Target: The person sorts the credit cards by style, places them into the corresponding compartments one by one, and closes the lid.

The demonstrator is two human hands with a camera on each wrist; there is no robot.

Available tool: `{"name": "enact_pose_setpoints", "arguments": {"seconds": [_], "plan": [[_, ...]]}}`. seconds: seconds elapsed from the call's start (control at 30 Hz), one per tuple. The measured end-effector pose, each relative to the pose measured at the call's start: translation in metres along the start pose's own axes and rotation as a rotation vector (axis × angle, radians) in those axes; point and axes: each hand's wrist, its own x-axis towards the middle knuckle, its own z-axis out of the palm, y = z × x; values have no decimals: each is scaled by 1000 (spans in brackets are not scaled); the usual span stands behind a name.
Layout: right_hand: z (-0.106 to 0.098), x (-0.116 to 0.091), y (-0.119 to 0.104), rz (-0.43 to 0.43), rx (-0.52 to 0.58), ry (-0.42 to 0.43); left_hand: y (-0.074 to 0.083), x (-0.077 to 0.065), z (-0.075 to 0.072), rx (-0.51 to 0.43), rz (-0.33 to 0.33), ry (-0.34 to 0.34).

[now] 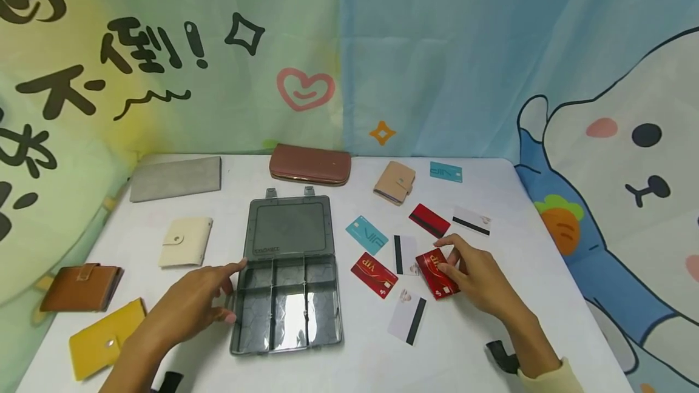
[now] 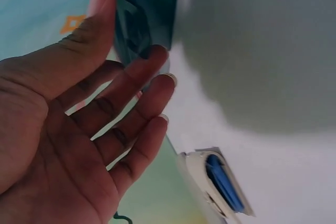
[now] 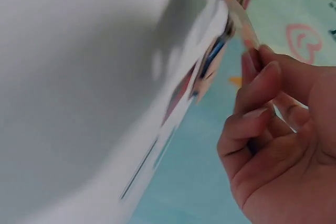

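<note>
My right hand (image 1: 480,275) pinches a red VIP card (image 1: 438,273) between thumb and fingers, over the table's right half. In the right wrist view the same card (image 3: 239,17) shows nearly edge-on, its far end lifted above the white surface. A grey plastic box (image 1: 289,302) with several compartments lies with its lid (image 1: 290,226) folded back; the compartments hold nothing. Beside the box's left edge is my left hand (image 1: 191,302), its fingers loosely bent, index fingertip right at the hinge corner. The left wrist view shows its palm and relaxed fingers close to the box (image 2: 152,9).
Around the right hand lie another red VIP card (image 1: 374,275), a teal card (image 1: 367,235), a striped red card (image 1: 429,221) and several white ones. Wallets stand left: yellow (image 1: 106,338), brown (image 1: 82,288), cream (image 1: 184,242). Behind are a grey pouch (image 1: 175,179), maroon wallet (image 1: 310,165) and tan wallet (image 1: 394,182).
</note>
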Motion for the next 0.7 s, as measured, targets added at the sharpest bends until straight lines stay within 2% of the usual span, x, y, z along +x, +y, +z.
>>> {"name": "enact_pose_setpoints", "arguments": {"seconds": [0.2,0.3,0.43,0.57,0.7], "plan": [[11,4,-38,-96,180,-20,9,6,-3,41,-51,-48],[22,8,-58,-112,284,-70,14,12,-4,36,-94,-94],[39,13,-83,-146,404,-140,18,15,-5,12,-105,-121],[57,16,-103,-188,449,-208,21,13,-4,14,-89,-119],[73,18,-115,-209,443,-247,23,12,-3,24,-97,-128]]}}
